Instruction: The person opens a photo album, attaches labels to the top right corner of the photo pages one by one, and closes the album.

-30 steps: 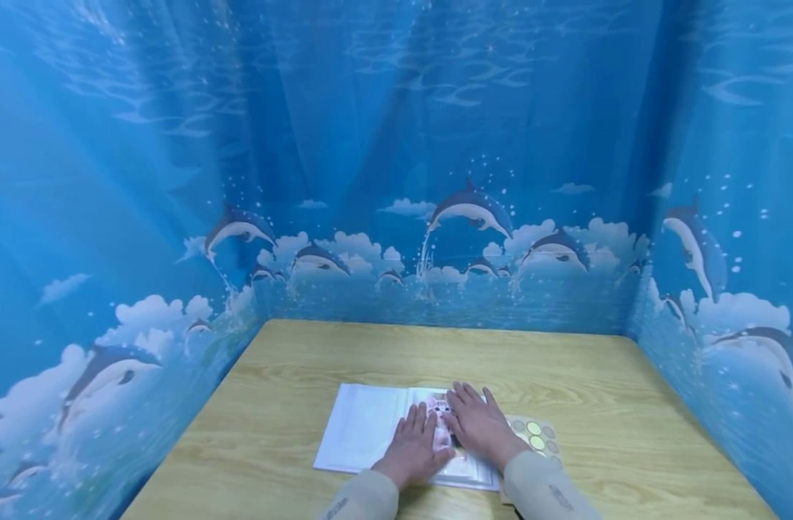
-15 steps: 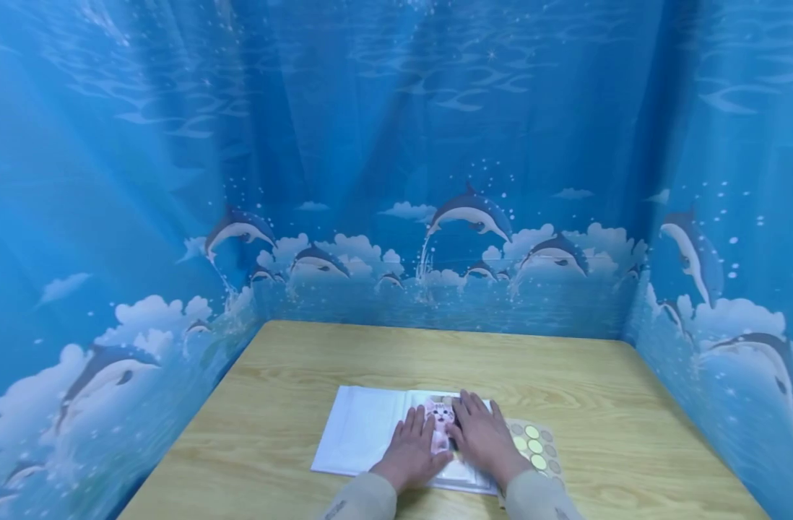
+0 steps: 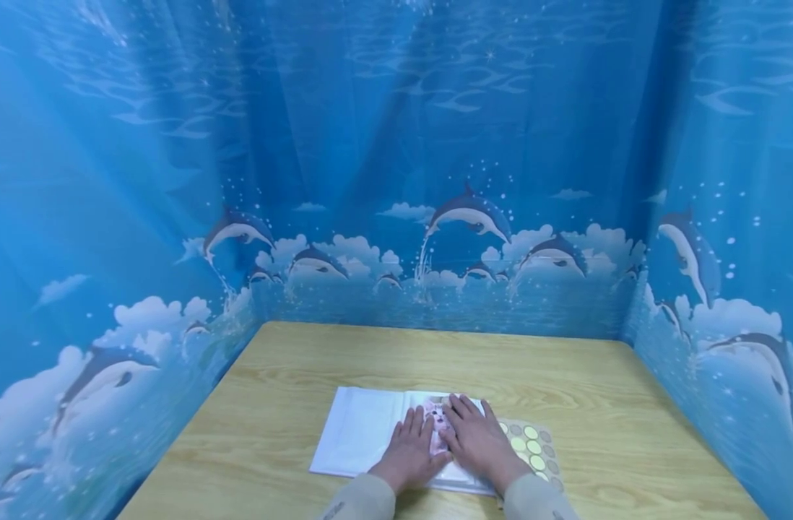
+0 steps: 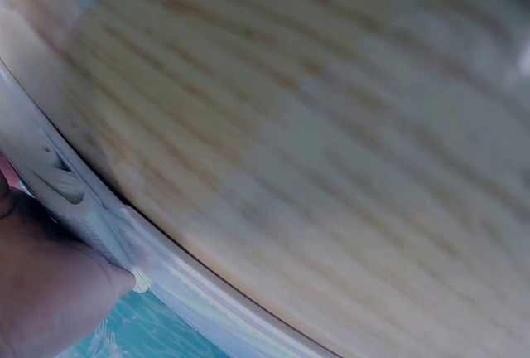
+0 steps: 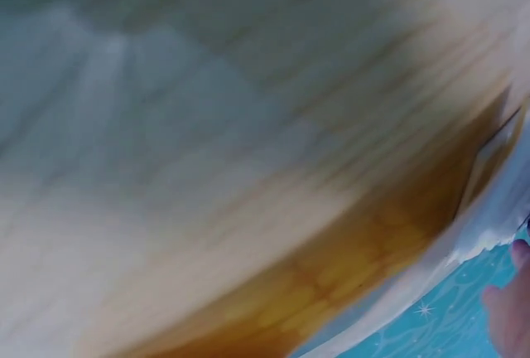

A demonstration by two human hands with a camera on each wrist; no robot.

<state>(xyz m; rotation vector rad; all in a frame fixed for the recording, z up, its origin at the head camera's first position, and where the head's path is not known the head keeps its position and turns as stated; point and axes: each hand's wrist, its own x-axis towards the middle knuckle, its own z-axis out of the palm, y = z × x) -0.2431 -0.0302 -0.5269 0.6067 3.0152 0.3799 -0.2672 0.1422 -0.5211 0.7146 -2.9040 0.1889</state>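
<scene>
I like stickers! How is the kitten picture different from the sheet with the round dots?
The kitten picture is pink and lies on the open white book; the dot sheet shows green and grey circles and lies on the table. Both hands, left hand and right hand, press beside the kitten picture; the dot sheet lies untouched. Both lie flat.

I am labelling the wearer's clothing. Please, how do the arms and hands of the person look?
Both arms wear long beige sleeves reaching the wrists, each with a small dark mark near the cuff, too small to read. The left hand and right hand are bare: no gloves, rings or watch visible.
</scene>
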